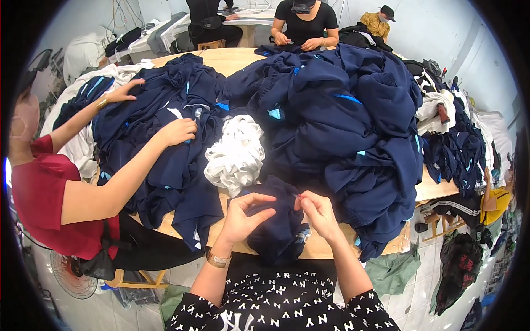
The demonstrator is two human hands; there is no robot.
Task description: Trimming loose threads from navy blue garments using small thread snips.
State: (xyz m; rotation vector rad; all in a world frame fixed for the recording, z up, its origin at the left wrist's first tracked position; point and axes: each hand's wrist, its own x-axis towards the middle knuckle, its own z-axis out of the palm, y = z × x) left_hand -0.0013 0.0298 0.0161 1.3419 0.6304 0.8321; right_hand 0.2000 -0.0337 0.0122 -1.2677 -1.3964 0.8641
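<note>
My left hand (249,216) hovers over a dark navy garment (273,240) at the table's near edge, its thumb and fingers apart with nothing seen between them. Close by on the right, my right hand (319,214) is pinched, thumb against forefinger. Something tiny and thin shows at its fingertips, too small to name. The navy garment lies bunched below both hands, a light blue and white patch showing at its right side. Just beyond my left hand sits a tangled heap of white bands (236,153).
Large piles of navy garments (342,118) cover the wooden table (229,59) at right and left. A co-worker in a red top (52,190) reaches over the left pile. Another person in black (306,25) works across the table. A fan (72,273) stands at lower left.
</note>
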